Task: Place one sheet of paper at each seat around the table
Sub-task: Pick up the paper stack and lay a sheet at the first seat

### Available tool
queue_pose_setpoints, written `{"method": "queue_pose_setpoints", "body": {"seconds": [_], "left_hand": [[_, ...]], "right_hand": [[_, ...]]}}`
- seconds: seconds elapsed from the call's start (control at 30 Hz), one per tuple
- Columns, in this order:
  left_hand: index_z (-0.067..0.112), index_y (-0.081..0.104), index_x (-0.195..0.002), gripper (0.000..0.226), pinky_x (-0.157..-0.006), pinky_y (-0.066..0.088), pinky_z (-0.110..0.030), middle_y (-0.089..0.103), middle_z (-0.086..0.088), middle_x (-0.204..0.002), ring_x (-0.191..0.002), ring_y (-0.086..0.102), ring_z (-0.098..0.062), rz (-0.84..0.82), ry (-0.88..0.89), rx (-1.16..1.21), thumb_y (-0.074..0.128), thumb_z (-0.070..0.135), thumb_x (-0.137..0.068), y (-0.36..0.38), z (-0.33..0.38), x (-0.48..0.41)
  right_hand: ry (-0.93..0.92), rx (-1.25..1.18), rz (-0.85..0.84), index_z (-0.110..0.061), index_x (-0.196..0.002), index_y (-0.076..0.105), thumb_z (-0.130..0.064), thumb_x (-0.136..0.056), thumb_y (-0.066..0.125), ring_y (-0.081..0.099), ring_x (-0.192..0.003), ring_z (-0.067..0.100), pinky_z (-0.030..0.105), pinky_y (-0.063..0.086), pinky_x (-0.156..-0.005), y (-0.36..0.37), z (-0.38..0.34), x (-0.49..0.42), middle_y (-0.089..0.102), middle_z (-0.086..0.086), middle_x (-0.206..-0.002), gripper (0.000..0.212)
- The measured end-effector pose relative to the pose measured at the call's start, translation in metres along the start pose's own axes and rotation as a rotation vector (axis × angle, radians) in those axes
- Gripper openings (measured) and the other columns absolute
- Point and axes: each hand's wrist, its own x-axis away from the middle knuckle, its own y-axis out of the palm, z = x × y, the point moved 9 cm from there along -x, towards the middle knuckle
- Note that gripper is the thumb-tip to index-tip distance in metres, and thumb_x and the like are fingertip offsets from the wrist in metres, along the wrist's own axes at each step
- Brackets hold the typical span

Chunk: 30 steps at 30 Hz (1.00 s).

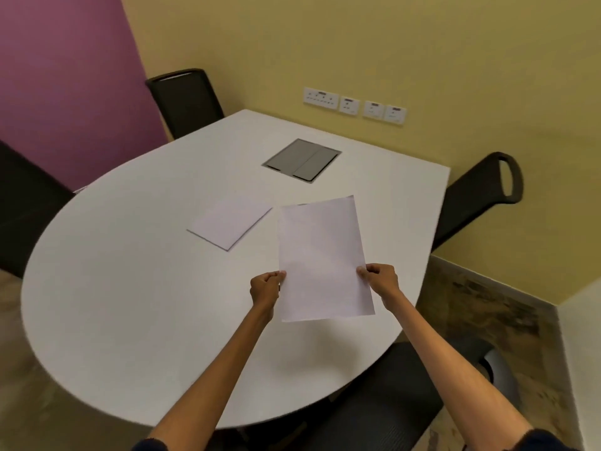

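Observation:
I hold one white sheet of paper [322,258] above the white table [130,288], over its right front part. My left hand [265,286] pinches the sheet's left edge and my right hand [380,279] pinches its right edge. A small stack of white paper [229,224] lies flat near the table's middle, left of the held sheet. Black chairs stand around the table: one at the far left corner [187,100], one at the left edge [26,206], one at the right [478,193] and one at the near right [390,395].
A grey cable hatch [302,159] is set into the tabletop toward the wall. Wall sockets [354,105] sit on the yellow wall behind the table. A purple wall stands at the left, and patterned carpet [481,307] lies at the right.

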Motion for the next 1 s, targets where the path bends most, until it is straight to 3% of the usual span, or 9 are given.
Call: {"method": "queue_pose_setpoints", "body": {"seconds": [0.2,0.37,0.43,0.53,0.6,0.77,0.9,1.0], "left_hand": [[0.002,0.071,-0.104,0.023,-0.071,0.048,-0.033,0.069,-0.010,-0.098,-0.087,0.063,-0.027,0.174,-0.084,0.016,0.070,0.018,-0.088,-0.008,-0.048,0.013],[0.000,0.071,-0.107,0.027,-0.076,0.050,-0.033,0.069,-0.010,-0.103,-0.091,0.064,-0.028,0.289,-0.154,0.003,0.071,0.019,-0.088,-0.025,-0.086,0.017],[0.000,0.071,-0.106,0.027,-0.077,0.051,-0.032,0.069,-0.010,-0.101,-0.089,0.064,-0.027,0.317,-0.181,-0.012,0.073,0.019,-0.086,-0.030,-0.098,0.019],[0.001,0.073,-0.101,0.025,-0.075,0.050,-0.030,0.071,-0.011,-0.097,-0.082,0.064,-0.023,0.343,-0.203,-0.052,0.075,0.019,-0.084,-0.036,-0.117,0.019],[0.002,0.073,-0.097,0.023,-0.074,0.050,-0.029,0.071,-0.010,-0.095,-0.079,0.065,-0.021,0.350,-0.223,-0.073,0.076,0.019,-0.083,-0.037,-0.131,0.019],[0.007,0.074,-0.088,0.014,-0.075,0.052,-0.028,0.073,-0.008,-0.093,-0.083,0.069,-0.024,0.352,-0.289,-0.099,0.078,0.019,-0.082,-0.036,-0.164,0.026],[0.007,0.075,-0.089,0.013,-0.082,0.054,-0.029,0.073,-0.009,-0.094,-0.090,0.068,-0.025,0.369,-0.327,-0.117,0.078,0.017,-0.081,-0.035,-0.181,0.029],[0.004,0.076,-0.095,0.019,-0.081,0.054,-0.027,0.074,-0.010,-0.100,-0.087,0.066,-0.021,0.382,-0.325,-0.162,0.079,0.016,-0.081,-0.037,-0.184,0.027]], "right_hand": [[0.006,0.111,-0.180,0.011,-0.095,0.068,-0.015,-0.088,0.065,0.053,-0.081,0.019,0.031,0.039,-0.072,0.023,0.021,-0.035,0.066,0.029,-0.094,0.028],[0.028,0.185,-0.303,0.014,-0.094,0.066,-0.016,-0.087,0.066,0.050,-0.079,0.017,0.030,0.037,-0.072,0.053,0.050,-0.050,0.063,0.031,-0.092,0.030],[0.050,0.222,-0.360,0.013,-0.088,0.067,-0.016,-0.087,0.067,0.049,-0.078,0.019,0.030,0.035,-0.071,0.063,0.064,-0.056,0.059,0.023,-0.077,0.030],[0.077,0.299,-0.435,0.002,-0.071,0.060,-0.018,-0.086,0.069,0.044,-0.074,0.019,0.030,0.031,-0.070,0.076,0.087,-0.064,0.052,0.008,-0.074,0.027],[0.089,0.341,-0.458,-0.001,-0.071,0.061,-0.019,-0.085,0.070,0.045,-0.075,0.019,0.030,0.032,-0.071,0.082,0.101,-0.069,0.052,0.009,-0.075,0.024],[0.116,0.412,-0.489,0.011,-0.077,0.064,-0.019,-0.085,0.072,0.050,-0.074,0.021,0.030,0.035,-0.070,0.094,0.129,-0.078,0.056,0.010,-0.075,0.032],[0.115,0.477,-0.492,-0.008,-0.068,0.058,-0.019,-0.083,0.071,0.047,-0.068,0.021,0.029,0.033,-0.066,0.098,0.142,-0.076,0.053,0.010,-0.070,0.024],[0.123,0.502,-0.480,-0.009,-0.065,0.055,-0.019,-0.081,0.071,0.045,-0.065,0.021,0.029,0.033,-0.065,0.100,0.150,-0.074,0.051,0.010,-0.067,0.025]]}}
